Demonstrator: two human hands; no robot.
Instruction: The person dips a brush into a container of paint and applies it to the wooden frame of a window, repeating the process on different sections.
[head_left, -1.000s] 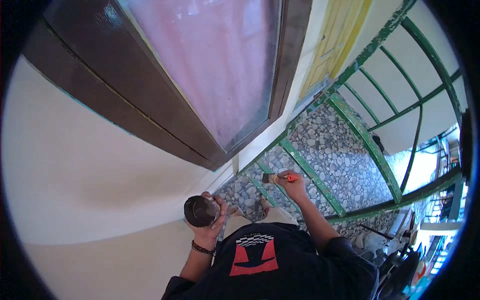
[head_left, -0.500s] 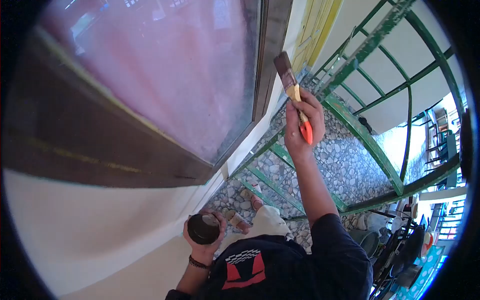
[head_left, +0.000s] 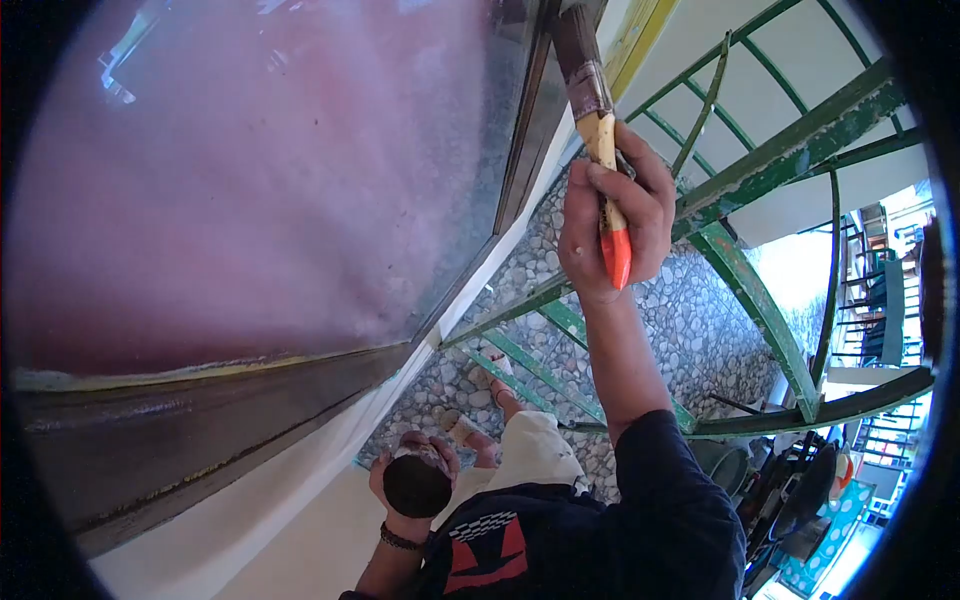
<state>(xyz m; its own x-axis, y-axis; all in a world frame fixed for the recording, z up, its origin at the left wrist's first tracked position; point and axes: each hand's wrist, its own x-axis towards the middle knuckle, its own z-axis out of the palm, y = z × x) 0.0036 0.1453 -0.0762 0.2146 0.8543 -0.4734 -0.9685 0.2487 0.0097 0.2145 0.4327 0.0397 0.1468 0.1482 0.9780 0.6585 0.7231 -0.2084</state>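
A flat paintbrush (head_left: 597,130) with a wooden handle and orange tip is gripped in my right hand (head_left: 622,215), fingers wrapped round the handle. Its dark brown bristles point up, at or very near the brown window frame (head_left: 522,130); contact cannot be made out. Low down, my left hand (head_left: 400,510) holds a small round tin of dark paint (head_left: 417,487), its dark opening turned up toward me. The window pane (head_left: 250,180) fills the upper left, pinkish and reflective.
Green metal scaffolding (head_left: 755,290) with chipped paint stands to the right, close to my right arm. Below lies a pebble-patterned floor (head_left: 690,330). A white wall (head_left: 300,530) runs under the frame. Stacked household goods (head_left: 790,500) stand at lower right.
My right hand and the brush have moved up along the frame's side. The view has shifted, so the pane looks larger and the lower frame sits lower. The left hand still holds the tin.
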